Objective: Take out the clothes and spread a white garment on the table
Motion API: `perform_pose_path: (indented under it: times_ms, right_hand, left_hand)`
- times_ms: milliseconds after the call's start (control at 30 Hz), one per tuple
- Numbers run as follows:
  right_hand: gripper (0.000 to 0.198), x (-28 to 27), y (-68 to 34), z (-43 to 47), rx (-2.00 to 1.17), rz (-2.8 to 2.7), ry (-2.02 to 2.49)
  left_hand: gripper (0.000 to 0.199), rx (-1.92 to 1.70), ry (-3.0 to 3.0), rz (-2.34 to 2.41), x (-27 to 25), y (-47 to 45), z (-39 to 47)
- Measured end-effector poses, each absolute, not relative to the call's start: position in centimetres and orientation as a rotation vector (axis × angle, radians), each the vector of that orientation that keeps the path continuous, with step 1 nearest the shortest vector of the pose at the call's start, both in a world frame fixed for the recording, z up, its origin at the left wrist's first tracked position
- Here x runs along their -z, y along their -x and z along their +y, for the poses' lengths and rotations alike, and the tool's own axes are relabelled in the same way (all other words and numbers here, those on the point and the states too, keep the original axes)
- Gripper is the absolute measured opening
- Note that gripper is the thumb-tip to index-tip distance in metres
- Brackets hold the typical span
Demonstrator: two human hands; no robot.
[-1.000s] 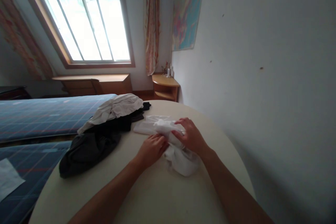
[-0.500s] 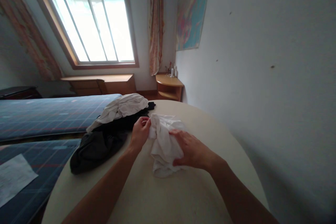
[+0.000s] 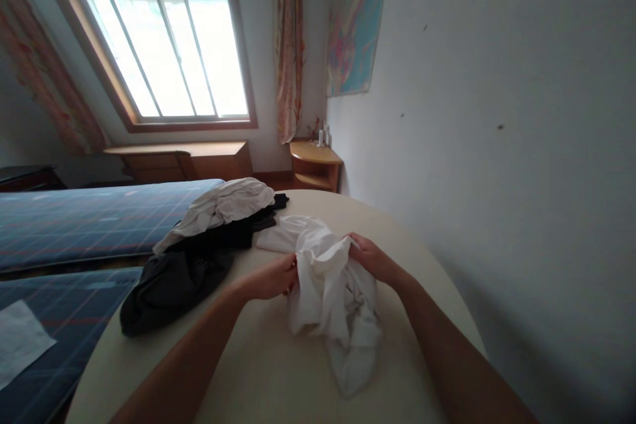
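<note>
A crumpled white garment (image 3: 330, 291) hangs and bunches over the middle of a round cream table (image 3: 258, 377). My left hand (image 3: 272, 278) pinches its left edge. My right hand (image 3: 371, 257) grips its upper right part, half hidden behind the cloth. Between the two hands the fabric is lifted off the table, and its lower end trails toward me on the tabletop.
A pile of dark clothes (image 3: 173, 271) topped by a light grey garment (image 3: 221, 207) lies on the table's left side. Blue checked beds (image 3: 74, 218) stand to the left, one with a white paper (image 3: 20, 341). A wooden corner shelf (image 3: 314, 162) and a wall are behind.
Both hands have shifted their hold on the white garment and raised it; the cloth has opened out and now hangs longer toward me. My right hand moved from on top of it to behind it.
</note>
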State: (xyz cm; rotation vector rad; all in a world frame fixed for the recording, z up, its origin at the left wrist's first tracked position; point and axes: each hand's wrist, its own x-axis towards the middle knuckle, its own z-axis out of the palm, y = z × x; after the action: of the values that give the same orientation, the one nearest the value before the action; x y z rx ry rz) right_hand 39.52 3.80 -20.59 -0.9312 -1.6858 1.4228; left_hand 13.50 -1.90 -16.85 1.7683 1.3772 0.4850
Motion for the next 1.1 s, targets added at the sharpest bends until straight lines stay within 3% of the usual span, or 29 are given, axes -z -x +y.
perform_pose_path:
  times_ms: [100,333,433,533,667,833,1000,1100]
  right_hand:
    - [0.046,20.3,-39.6,3.8,-1.587,-1.48,0.962]
    - [0.044,21.0,-39.3,5.0,-1.305,-1.406,1.143]
    - [0.041,21.1,-39.1,4.9,-1.221,-1.55,1.118]
    - [0.046,20.8,-39.0,4.3,-1.295,-1.65,1.038]
    - [0.056,20.2,-39.0,3.7,-1.45,-1.748,0.974]
    - [0.062,19.3,-39.5,3.3,-1.431,-1.835,0.879]
    - [0.108,19.5,-39.8,2.6,-1.432,-2.203,0.777]
    - [0.115,20.1,-39.6,2.6,-1.356,-2.315,0.847]
  left_hand:
    - [0.024,-0.249,-1.49,1.289,15.9,-13.6,-2.0]
    - [0.021,-1.017,-1.531,1.867,15.4,-12.9,0.3]
    - [0.04,-1.118,-1.983,1.627,15.4,-13.6,-0.6]
    - [0.062,-0.868,-2.305,1.305,15.7,-15.1,-1.9]
    - [0.026,-0.697,-2.253,1.477,16.4,-15.4,-1.8]
    - [0.03,-0.914,-2.023,1.785,18.0,-12.7,0.4]
    - [0.048,-0.846,-2.002,1.443,19.9,-11.9,0.5]
    - [0.058,-0.612,-1.996,1.361,20.2,-11.9,-0.1]
